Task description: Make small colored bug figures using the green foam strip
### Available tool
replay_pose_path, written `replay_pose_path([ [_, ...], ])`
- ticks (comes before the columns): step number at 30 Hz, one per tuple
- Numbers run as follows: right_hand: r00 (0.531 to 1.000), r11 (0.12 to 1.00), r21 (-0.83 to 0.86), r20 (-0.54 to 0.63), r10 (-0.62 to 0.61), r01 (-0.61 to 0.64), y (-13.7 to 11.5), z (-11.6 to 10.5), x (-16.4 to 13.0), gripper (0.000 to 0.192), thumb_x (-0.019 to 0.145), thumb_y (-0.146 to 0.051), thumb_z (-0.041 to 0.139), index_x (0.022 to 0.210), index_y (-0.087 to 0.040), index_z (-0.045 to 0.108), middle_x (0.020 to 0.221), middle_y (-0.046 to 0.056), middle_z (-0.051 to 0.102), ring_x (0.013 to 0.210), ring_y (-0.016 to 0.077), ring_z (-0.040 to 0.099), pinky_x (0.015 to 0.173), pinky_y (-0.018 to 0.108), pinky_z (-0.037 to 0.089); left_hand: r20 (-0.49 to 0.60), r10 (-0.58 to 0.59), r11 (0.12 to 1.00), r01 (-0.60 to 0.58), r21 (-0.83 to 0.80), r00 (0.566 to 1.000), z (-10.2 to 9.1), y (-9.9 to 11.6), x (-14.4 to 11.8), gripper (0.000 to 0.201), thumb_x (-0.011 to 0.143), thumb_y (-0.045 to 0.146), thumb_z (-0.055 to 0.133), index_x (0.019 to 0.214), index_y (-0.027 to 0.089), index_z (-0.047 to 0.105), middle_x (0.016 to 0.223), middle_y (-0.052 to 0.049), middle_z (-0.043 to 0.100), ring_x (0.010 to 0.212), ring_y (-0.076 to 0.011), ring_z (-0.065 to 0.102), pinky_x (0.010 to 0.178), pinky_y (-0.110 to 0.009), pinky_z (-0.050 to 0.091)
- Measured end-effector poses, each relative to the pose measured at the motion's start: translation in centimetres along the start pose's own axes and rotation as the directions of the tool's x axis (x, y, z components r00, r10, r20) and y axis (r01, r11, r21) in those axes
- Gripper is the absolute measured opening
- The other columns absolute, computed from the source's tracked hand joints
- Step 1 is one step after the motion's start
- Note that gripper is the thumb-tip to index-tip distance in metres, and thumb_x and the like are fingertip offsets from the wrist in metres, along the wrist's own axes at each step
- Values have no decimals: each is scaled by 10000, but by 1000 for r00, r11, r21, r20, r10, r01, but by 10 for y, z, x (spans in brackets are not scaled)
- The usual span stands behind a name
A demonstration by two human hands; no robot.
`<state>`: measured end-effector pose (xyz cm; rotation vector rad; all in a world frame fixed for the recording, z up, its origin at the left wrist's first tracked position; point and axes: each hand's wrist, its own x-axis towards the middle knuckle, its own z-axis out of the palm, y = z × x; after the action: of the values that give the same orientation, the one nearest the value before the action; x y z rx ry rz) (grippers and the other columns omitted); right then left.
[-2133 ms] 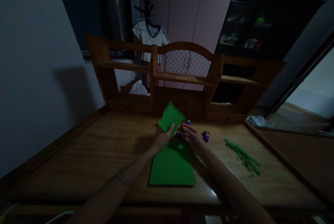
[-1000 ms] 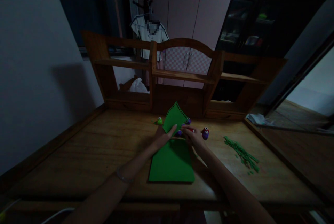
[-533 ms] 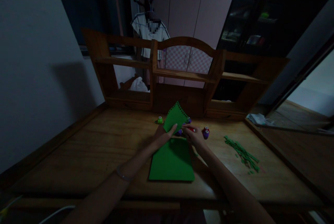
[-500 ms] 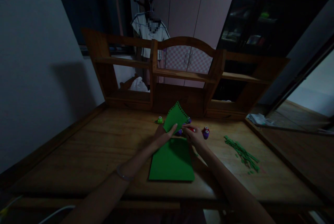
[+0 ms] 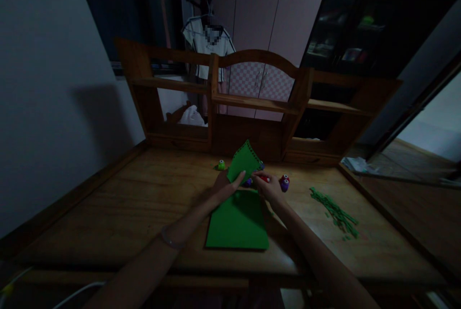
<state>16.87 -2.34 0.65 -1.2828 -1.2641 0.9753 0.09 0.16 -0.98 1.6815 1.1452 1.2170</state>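
A: What lies farthest left on the surface (image 5: 108, 203)?

B: A small green punch (image 5: 221, 165), by itself, just left of the raised sheet and apart from both hands.

A: And the left hand (image 5: 224, 187)?

B: Its grip is closed on the green sheet (image 5: 237, 220). The fingers (image 5: 239, 177) pinch the far end and lift it, so that end stands up, tilted toward the shelf (image 5: 252, 105), with a row of small holes along its top edge. The near part of the sheet lies flat on the surface, toward the person, below both hands.

A: So where is the sheet relative to that grip?

B: The lifted flap rises above and just right of the left fingers; the flat part spreads out below the wrist.

A: The right hand (image 5: 271, 188)?

B: It is curled around a red punch (image 5: 265, 179) at the sheet's right edge, touching it. Whether that grip is fully clamped cannot be told in the dim light. A purple piece (image 5: 248, 182) shows between the two hands.

A: Farther right?

B: Another red and purple punch pair (image 5: 285, 182) just beside the right hand, then a pile of green strips (image 5: 334, 213) well apart from it.
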Motion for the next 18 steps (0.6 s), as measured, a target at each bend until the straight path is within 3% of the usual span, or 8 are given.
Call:
replay_pose_path([
  [8, 999, 998, -58, -8, -34, 33, 8, -1, 4, 346, 692, -442, 662, 854, -140, 706, 566, 8, 566, 437, 86, 432, 414, 196, 327, 20, 83, 995, -84, 46, 996, -4, 7, -2, 405, 854, 502, 526, 1078, 196, 668, 1038, -54, 698, 946, -213, 656, 856, -307, 518],
  [18, 997, 992, -104, -27, -75, 71, 9, -1, 6, 356, 678, -442, 653, 842, -135, 723, 676, 58, 650, 559, 147, 553, 495, 228, 406, 32, 55, 996, -58, 72, 998, -10, 17, -6, 403, 850, 498, 532, 1090, 200, 657, 1061, -47, 693, 970, -218, 649, 841, -307, 521],
])
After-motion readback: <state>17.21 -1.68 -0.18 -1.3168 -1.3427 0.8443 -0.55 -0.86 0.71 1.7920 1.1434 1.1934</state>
